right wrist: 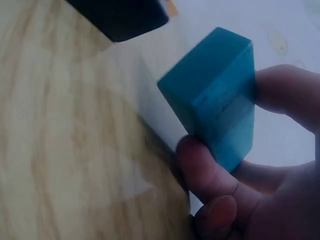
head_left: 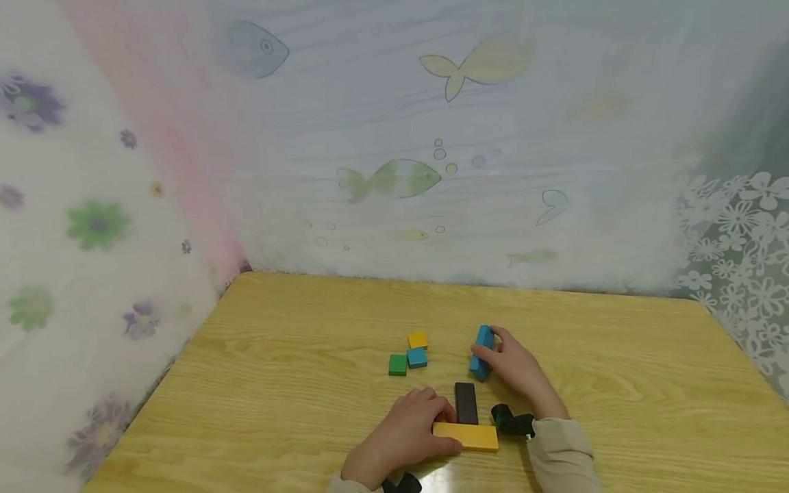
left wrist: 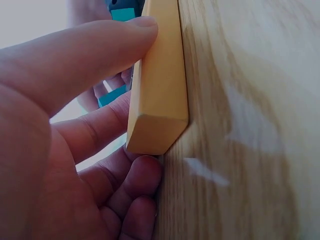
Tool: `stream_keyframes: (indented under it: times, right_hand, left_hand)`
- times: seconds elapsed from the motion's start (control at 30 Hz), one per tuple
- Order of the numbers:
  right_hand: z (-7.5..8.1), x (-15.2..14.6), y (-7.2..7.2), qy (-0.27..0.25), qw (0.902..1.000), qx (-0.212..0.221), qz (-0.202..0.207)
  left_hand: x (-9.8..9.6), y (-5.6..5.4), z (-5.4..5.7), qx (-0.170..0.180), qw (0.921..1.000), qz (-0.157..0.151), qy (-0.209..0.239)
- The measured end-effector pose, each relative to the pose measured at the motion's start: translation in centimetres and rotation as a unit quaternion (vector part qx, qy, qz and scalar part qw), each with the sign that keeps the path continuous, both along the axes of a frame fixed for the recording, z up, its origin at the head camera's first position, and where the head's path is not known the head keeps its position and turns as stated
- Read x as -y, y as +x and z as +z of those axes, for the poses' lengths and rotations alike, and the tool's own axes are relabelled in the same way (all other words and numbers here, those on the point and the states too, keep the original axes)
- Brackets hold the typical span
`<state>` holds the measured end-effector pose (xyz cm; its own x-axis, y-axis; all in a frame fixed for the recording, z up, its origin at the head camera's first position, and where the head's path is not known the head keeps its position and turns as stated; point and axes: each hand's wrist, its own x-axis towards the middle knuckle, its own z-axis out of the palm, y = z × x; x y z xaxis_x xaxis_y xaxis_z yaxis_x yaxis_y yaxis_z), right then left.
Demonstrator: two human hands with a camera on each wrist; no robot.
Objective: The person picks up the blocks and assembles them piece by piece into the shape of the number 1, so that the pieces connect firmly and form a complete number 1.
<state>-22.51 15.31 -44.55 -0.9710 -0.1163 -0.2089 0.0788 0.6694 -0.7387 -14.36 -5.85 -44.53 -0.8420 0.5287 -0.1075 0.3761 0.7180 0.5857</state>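
Near the front of the table, my left hand (head_left: 403,431) pinches the left end of a long yellow block (head_left: 477,437) between thumb and fingers. In the left wrist view this yellow block (left wrist: 162,75) lies along the wood, the thumb on one long face. My right hand (head_left: 518,363) grips a long blue block (head_left: 483,350) farther back, fingers and thumb on opposite sides. The right wrist view shows the blue block (right wrist: 215,90) tilted above the tabletop. A dark block (head_left: 466,402) lies between the hands, its near end right at the yellow block's far side.
Left of the blue block, a small yellow block (head_left: 418,339), a small blue block (head_left: 417,358) and a small green block (head_left: 397,365) sit clustered on the wooden table (head_left: 277,383). Patterned cloth (head_left: 345,137) hangs behind the table. A black wrist camera (head_left: 511,421) sits by the right wrist.
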Motion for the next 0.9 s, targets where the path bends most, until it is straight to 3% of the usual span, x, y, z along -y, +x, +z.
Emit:
stream_keyframes:
  times: [0.2, 0.47, 0.7, 0.9]
  right_hand:
    - [-0.04, -0.06, -0.16, -0.008, 0.9998, 0.004, 0.018]
    - [0.14, -0.02, -0.15, -0.019, 0.9998, 0.008, 0.006]
    - [-0.21, 0.29, -0.14, 0.018, 0.9995, -0.022, 0.011]
    - [-0.60, 0.08, -0.15, -0.007, 0.9990, -0.038, 0.020]
  left_hand:
    - [-0.02, 0.07, 0.07, 0.000, 1.0000, 0.003, 0.003]
    - [-0.14, 0.11, 0.09, -0.006, 1.0000, 0.001, -0.002]
    - [-0.13, 0.16, 0.07, -0.009, 0.9999, -0.001, -0.007]
    - [-0.08, 0.13, 0.06, -0.004, 0.9999, 0.001, -0.011]
